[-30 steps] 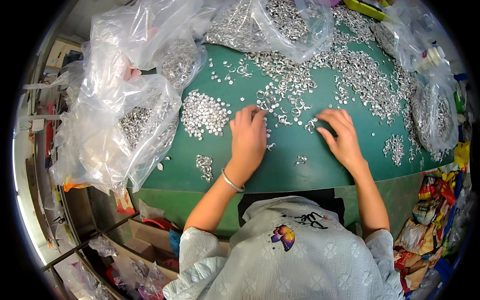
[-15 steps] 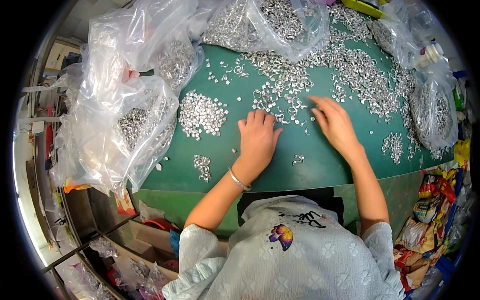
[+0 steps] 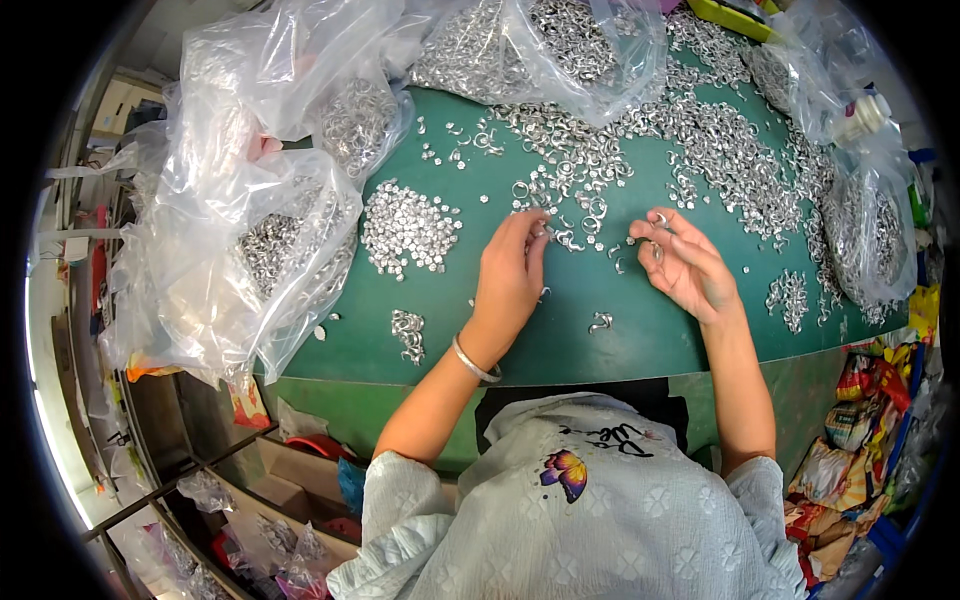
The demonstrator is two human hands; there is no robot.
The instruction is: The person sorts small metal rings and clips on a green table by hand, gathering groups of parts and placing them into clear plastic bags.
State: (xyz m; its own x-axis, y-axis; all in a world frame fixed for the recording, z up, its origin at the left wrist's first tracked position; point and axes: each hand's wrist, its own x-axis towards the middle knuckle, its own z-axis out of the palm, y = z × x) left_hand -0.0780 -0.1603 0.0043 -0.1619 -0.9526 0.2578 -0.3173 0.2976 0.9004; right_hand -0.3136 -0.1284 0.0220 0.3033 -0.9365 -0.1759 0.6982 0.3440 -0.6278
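My left hand (image 3: 508,275) is closed in a pinch, with a small silver metal piece (image 3: 547,229) showing at its fingertips. A bangle circles that wrist. My right hand (image 3: 692,268) has turned partly palm up, its fingers curled. Between them sits a small curved silver metal piece (image 3: 660,221), perhaps with another beside it. In the gap between my hands lie loose curved silver pieces and ring-like ones (image 3: 594,210). Left of my left hand is a pile of small, flower-like silver pieces (image 3: 408,228).
Clear plastic bags of silver parts line the left side (image 3: 290,250), the back (image 3: 470,55) and the right (image 3: 868,230) of the green tabletop (image 3: 560,350). A wide heap of curved parts (image 3: 735,165) spreads at the back right. Small clusters lie near the left (image 3: 408,335) and right (image 3: 790,295).
My right hand has rolled from palm down to partly palm up, now with a curved silver piece in its fingers. The left hand's spread fingers have come together into a pinch.
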